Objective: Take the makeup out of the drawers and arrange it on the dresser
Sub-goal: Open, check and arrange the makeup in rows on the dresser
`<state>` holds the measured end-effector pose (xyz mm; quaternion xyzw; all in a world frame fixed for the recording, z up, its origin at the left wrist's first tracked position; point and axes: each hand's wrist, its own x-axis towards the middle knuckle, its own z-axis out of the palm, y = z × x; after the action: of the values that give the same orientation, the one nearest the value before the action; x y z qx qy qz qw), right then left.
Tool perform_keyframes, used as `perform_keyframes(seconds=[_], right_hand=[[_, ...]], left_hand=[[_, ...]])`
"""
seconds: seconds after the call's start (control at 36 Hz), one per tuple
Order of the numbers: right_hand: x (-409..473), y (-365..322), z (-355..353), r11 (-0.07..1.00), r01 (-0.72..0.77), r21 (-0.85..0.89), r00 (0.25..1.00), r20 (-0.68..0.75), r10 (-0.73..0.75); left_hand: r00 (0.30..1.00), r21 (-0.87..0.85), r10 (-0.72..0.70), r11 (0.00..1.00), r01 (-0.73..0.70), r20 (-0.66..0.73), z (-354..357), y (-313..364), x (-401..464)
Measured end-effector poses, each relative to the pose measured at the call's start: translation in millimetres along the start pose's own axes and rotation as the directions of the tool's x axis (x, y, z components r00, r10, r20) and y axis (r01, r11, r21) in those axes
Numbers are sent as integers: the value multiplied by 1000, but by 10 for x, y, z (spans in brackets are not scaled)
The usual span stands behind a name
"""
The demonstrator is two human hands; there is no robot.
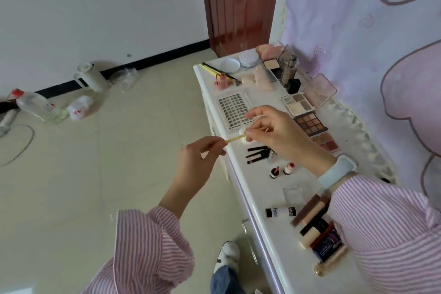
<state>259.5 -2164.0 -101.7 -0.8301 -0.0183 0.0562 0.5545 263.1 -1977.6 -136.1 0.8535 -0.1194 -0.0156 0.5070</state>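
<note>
Makeup stick (235, 138) was pinched at both ends, left hand (200, 162) and right hand (279, 131) fingers clamped, above the desk (257, 188). Placing step; next, probably an open slot.

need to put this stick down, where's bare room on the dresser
Bare top lies between the two small red-capped bottles and the clear square box, and along the front edge below the black brushes. The far end by the white dishes is crowded.
</note>
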Motion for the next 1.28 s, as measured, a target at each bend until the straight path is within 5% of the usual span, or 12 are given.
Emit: perform_keyframes(seconds=[0.08,0.22,0.28,0.36,0.56,0.78,0.89,1.06,1.28], right_hand=[[227,-122,86,960,-91,264,996,10,92],[633,-287,155,828,-164,537,979,-12,202],[780,-356,166,896,-121,428,988,-33,150],[988,-455,213,999,15,39,999,-29,-14],[1334,-482,216,889,93,-447,989,-58,-133],[1959,-175,-122,865,-183,-468,914,-404,-25],[2351,119,-128,809,-325,-490,903,-415,111],[2865,292,-215,710,-441,-548,885,-398,243],[3298,185,-484,922,-366,-126,818,-517,254]], left_hand=[[996,-178,-83,981,77,-28,-209,39,198],[990,-152,-143,978,142,4,-522,-12,616],[991,-73,-133,988,134,27,-643,-31,786],[998,57,-53,997,51,35,-810,-101,1039],[985,309,164,941,-141,-52,-920,-268,1482],[995,312,-83,948,64,48,-795,-679,2105],[964,334,-203,933,137,173,-675,-1037,2391],[920,370,-191,927,55,342,-484,-1404,2811],[851,450,-157,887,-101,502,-149,-1611,3291]])
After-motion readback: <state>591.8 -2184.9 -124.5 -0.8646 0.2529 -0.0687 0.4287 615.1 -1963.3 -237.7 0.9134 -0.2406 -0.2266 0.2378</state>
